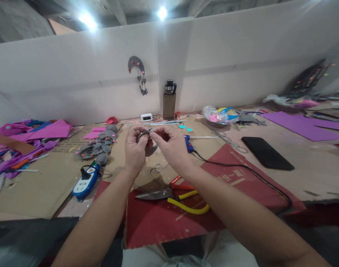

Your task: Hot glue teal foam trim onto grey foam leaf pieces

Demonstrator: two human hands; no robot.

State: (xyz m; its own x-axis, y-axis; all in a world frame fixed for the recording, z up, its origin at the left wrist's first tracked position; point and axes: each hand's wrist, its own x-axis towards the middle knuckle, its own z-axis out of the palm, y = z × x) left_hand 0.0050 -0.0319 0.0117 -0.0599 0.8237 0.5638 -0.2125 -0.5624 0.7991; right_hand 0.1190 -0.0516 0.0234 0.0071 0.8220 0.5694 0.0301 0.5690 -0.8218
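My left hand [135, 150] is closed, its thumb and fingers pinching a small grey craft piece [143, 135]. My right hand [170, 146] meets it from the other side, thumb and fingertips pressed together at the piece's edge; the fingers partly cover what they grip. Below the hands, thin grey string [158, 168] lies in loose loops on brown cardboard [141, 174]. Closer to me are scissors [155, 194] with red and yellow handles. Just beyond my right hand is a blue glue gun [188, 144], partly hidden, with a black cord.
Grey felt-like pieces [98, 146] and a blue-white power strip [86, 182] lie left, beside colourful scraps [27, 137]. A bottle [169, 100] stands by the wall, near a small white clock [146, 117]. Right are a bowl [218, 122], a black phone [266, 152] and purple sheets [300, 124].
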